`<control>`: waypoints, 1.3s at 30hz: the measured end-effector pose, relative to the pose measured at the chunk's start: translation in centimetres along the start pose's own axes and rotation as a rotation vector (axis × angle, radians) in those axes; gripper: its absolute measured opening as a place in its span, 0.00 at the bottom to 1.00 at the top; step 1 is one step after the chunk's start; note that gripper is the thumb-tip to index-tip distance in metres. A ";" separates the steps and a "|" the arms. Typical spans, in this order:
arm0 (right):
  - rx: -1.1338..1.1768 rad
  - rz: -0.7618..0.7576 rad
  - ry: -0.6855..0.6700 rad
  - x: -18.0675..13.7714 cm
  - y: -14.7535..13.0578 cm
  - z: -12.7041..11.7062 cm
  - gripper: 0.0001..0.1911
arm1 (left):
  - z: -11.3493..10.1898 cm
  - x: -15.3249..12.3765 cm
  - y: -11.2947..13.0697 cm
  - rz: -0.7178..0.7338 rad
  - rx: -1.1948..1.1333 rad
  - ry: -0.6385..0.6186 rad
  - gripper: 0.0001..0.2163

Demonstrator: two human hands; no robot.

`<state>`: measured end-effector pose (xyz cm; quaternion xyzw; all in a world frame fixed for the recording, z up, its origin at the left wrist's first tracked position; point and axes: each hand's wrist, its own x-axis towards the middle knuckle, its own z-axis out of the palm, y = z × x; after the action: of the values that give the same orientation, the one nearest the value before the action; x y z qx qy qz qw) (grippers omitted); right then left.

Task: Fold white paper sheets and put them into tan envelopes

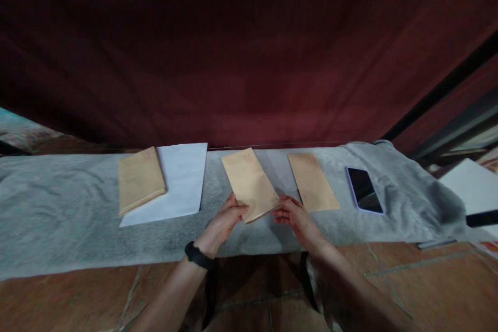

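A tan paper envelope (252, 181) with small red print at its far end is tilted up off the grey cloth, between my two hands. My left hand (226, 219) grips its near left corner, thumb on top. At the near right corner, my right hand (293, 218) has its curled fingers against the envelope's edge. Flat on the cloth just right of that hand lies a second tan envelope (315, 182). To the left, a stack of tan envelopes (140, 180) rests partly over white paper (182, 179).
A phone (364, 190) in a light purple case lies on the right of the grey cloth (78, 238). Behind the cloth hangs a dark red curtain (249, 62). Brown floor tiles (70, 301) show in front. A white flat object (472, 187) stands at far right.
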<state>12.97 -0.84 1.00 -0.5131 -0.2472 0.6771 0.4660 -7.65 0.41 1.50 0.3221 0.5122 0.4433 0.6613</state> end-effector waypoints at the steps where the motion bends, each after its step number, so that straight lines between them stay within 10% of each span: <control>1: -0.020 -0.013 0.012 0.1 0.0 -0.1 0.20 | -0.1 0.1 0.0 0.024 0.035 0.006 0.29; 7: -0.251 -0.094 -0.023 1.0 0.7 -0.5 0.22 | -1.1 0.8 -1.0 0.118 0.208 0.083 0.45; 29: -0.813 -0.219 -0.076 1.3 2.6 -1.0 0.06 | -1.1 -0.7 -2.6 0.591 1.399 0.223 0.24; 39: -1.389 -0.381 0.004 0.7 2.1 -0.9 0.07 | 0.4 1.0 -3.9 0.698 1.493 -0.049 0.23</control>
<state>13.01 -1.26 -1.31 -0.6402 -0.7052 0.2694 0.1426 -6.16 -0.20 -2.17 0.8271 0.5281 0.1591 0.1085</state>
